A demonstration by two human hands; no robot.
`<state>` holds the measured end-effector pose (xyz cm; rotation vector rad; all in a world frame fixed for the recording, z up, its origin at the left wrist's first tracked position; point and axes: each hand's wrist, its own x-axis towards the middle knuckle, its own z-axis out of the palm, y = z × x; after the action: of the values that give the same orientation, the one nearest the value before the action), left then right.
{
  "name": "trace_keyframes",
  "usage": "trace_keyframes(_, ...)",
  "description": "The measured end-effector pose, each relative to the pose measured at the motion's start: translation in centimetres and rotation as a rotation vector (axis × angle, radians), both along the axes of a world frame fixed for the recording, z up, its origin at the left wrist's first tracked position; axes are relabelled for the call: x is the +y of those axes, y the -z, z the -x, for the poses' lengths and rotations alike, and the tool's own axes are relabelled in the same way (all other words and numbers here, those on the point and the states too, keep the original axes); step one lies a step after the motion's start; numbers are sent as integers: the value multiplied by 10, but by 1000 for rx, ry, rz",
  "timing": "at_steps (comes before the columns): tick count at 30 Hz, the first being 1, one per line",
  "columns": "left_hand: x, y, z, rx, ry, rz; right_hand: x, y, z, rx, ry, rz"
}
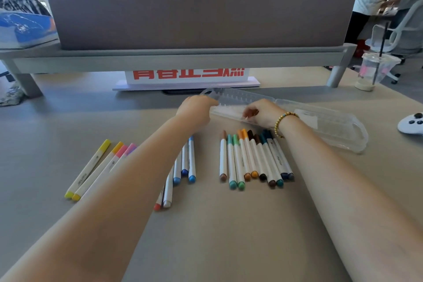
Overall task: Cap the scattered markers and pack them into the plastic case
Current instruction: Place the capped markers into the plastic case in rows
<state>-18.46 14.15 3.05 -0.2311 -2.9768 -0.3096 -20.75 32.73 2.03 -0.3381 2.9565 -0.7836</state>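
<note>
A: Where was your plastic case (329, 125)?
B: Open, far across the tabletop (206, 224), behind the capped markers (254, 158).
A: Your hands?
B: Left hand (194, 109) and right hand (263, 113) each gripped its near edge.

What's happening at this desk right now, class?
A person has both hands on the clear plastic case at the far side of the table: the left hand holds its left end, the right hand grips its near edge. No markers look packed yet. The capped markers lie in groups nearer the person.
</note>
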Motion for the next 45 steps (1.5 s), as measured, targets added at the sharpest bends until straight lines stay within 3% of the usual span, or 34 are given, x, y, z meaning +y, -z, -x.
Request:
trace_keyframes(10, -65, 10, 5, -154, -67, 126, -41, -1, -2, -18, -163, 59)
trace_keyframes(19, -101, 13, -20, -113, -175, 189, -74, 8, -18, 35, -143, -81)
trace_keyframes(27, -137, 15, -47, -123, -259, 54, -109, 10, -32, 21, -209, -106)
trace_keyframes(40, -165, 19, -86, -187, -292, 57, -126, 12, -62, 2, -248, -85)
trace_keyframes(45, -170, 25, -101, -187, -278, -69, -129, 14, -75, -12, -239, -50)
